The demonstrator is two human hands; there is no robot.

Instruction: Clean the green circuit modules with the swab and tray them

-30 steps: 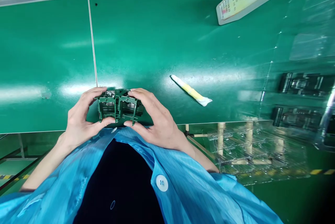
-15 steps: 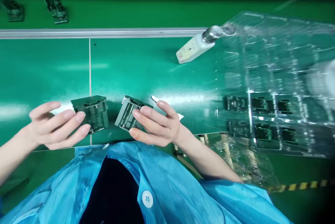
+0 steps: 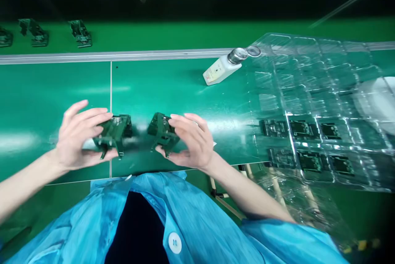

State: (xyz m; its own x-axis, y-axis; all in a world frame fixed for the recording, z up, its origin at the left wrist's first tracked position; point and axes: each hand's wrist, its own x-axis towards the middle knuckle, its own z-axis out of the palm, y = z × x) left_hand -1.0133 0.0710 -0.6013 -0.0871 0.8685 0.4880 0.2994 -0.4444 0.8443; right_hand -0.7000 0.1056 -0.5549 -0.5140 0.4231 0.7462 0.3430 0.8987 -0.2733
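My left hand (image 3: 82, 136) is closed around a dark boxy plastic part (image 3: 119, 130), thumb underneath and fingers over its top and side. Short legs stick out of the part's lower side. A second dark part (image 3: 162, 130), with a frame-like, hollow shape, is gripped by my right hand (image 3: 194, 140) between the thumb below and the fingers above. The two parts are apart, with a narrow gap of green tabletop (image 3: 138, 91) behind them. A bit of something white shows at my right fingers and palm edge, too little to name.
A white bottle (image 3: 219, 70) with an open metal cap stands near the grey rail (image 3: 173, 55). On the right, a clear compartment tray (image 3: 286, 103) holds several dark parts, beside a white round object (image 3: 379, 101). More dark parts (image 3: 80, 33) sit beyond the rail.
Both parts have been turned in my hands, so other sides show. My left hand has shifted right. The view has moved, and the thin white-tipped item by my right forefinger no longer shows clearly.
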